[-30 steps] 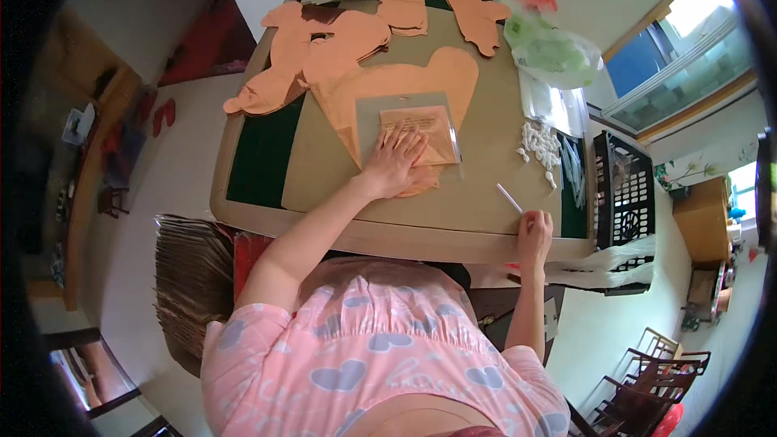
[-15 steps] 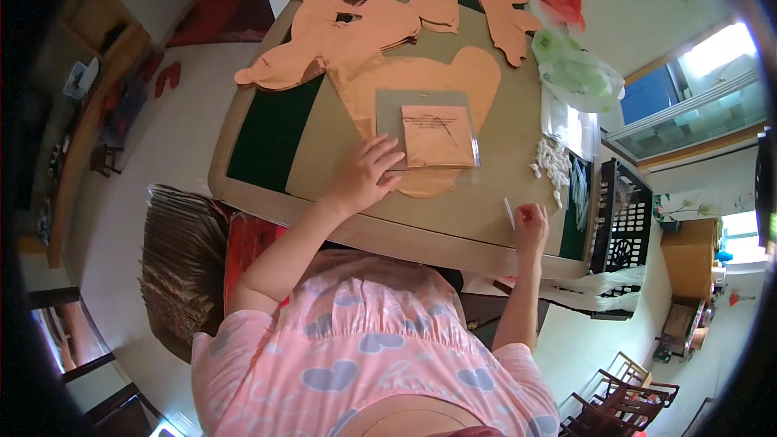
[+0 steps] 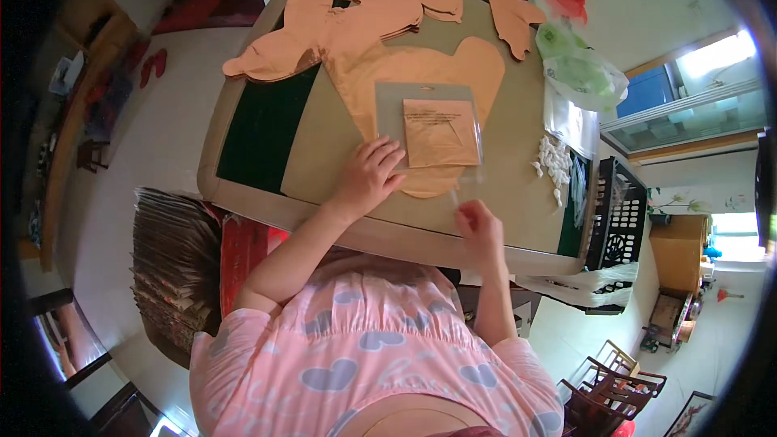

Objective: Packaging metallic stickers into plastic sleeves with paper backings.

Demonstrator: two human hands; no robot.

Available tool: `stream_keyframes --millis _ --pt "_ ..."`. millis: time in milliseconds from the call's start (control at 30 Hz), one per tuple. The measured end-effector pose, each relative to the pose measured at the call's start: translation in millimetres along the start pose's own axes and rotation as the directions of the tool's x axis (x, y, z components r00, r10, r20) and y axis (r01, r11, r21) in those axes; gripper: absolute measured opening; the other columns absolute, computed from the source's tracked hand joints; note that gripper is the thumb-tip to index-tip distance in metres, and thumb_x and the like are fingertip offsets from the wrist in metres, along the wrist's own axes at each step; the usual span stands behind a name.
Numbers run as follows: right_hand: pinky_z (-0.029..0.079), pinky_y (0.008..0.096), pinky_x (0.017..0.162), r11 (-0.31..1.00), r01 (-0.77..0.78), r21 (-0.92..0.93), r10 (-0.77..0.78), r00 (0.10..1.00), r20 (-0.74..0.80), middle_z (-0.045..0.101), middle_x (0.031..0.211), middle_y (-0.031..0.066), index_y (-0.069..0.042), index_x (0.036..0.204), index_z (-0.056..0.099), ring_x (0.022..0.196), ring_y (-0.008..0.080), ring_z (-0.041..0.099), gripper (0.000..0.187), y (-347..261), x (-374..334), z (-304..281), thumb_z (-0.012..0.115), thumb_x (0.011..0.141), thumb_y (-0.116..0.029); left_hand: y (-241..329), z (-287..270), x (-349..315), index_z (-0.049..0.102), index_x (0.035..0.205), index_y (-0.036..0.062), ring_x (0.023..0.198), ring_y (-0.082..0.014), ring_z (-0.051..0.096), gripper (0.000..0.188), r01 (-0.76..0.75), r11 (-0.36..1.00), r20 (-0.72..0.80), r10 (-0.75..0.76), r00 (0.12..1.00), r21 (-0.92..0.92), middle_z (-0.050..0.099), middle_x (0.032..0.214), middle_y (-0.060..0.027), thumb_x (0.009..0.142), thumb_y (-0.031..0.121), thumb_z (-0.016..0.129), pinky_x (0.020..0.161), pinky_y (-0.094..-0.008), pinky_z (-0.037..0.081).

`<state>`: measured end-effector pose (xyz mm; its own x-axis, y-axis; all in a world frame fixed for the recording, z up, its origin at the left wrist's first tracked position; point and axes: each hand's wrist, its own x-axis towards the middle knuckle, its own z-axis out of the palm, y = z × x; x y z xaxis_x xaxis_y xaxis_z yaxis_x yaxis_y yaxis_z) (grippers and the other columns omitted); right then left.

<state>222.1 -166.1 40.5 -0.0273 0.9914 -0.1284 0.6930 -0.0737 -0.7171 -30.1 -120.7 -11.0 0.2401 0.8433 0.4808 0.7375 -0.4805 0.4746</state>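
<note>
A clear flat plastic packet point(image 3: 391, 117) with a grey backing lies on the table in front of me. Inside it is a folded rose-gold foil piece point(image 3: 441, 136) with small print. My left hand point(image 3: 368, 182) rests with fingers extended on the packet's lower left edge. Just below the lower right corner, my right hand point(image 3: 481, 231) pinches a thin clear straw point(image 3: 455, 197), which points up toward the packet. Beneath the packet spreads a large flat rose-gold foil balloon point(image 3: 477, 69).
More flat foil balloons point(image 3: 356, 12) are stacked at the back. To the right lie small white pieces point(image 3: 554, 163), a bundle of thin straws point(image 3: 577, 186), and green-white plastic bags point(image 3: 579, 69). A black crate point(image 3: 617, 218) adjoins the table's right edge; stacked packets point(image 3: 174, 267) stand at left.
My right hand has moved left with the straw, from beside the white pieces to near the packet's lower right corner. My left hand has stayed on the packet.
</note>
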Motion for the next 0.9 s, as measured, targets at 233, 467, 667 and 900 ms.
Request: stream_keyframes --millis 233,467,667,900 --pt "0.051 0.0401 0.066 0.974 0.188 -0.127 -0.18 0.981 0.073 0.066 0.078 0.0147 -0.004 0.088 0.063 0.071 0.0315 0.064 0.014 -38.7 33.3 43.7 0.065 0.086 -0.018 1.0 -2.7 0.5 0.062 0.114 0.004 0.122 -0.0258 0.05 0.041 0.011 1.0 0.037 -0.012 0.999 0.024 0.06 0.123 -0.0083 0.079 0.024 0.071 0.104 -0.0409 0.038" --pt "0.051 0.0408 0.067 0.977 0.163 -0.133 -0.152 0.984 0.088 0.067 0.079 0.0149 -0.003 0.088 0.064 0.073 0.0321 0.065 0.016 -52.1 38.4 48.2 0.065 0.087 -0.02 -1.7 0.0 -1.9 0.062 0.115 0.0047 0.123 -0.0265 0.05 0.041 0.054 0.998 0.032 -0.053 0.998 -0.029 0.06 0.124 -0.0085 0.079 0.021 0.072 0.104 -0.0418 0.039" --pt "0.051 0.0386 0.066 0.98 0.115 -0.163 -0.101 0.991 0.092 0.068 0.078 0.0146 -0.003 0.09 0.065 0.072 0.0292 0.067 0.017 -56.5 35.5 51.0 0.066 0.087 -0.02 -4.4 5.1 -2.7 0.062 0.114 0.0046 0.123 -0.0266 0.05 0.038 0.036 0.999 0.026 -0.036 0.999 0.009 0.059 0.124 -0.0087 0.079 0.018 0.071 0.104 -0.042 0.039" --pt "0.051 0.0348 0.064 0.992 0.083 -0.09 -0.078 0.996 0.053 0.067 0.077 0.0141 -0.002 0.089 0.065 0.068 0.0259 0.066 0.016 -46.1 28.4 46.7 0.066 0.088 -0.019 -3.2 3.0 -2.8 0.062 0.113 0.0034 0.122 -0.027 0.05 0.037 0.061 0.997 0.003 -0.061 0.998 -0.054 0.06 0.123 -0.009 0.078 0.011 0.07 0.105 -0.0419 0.039"
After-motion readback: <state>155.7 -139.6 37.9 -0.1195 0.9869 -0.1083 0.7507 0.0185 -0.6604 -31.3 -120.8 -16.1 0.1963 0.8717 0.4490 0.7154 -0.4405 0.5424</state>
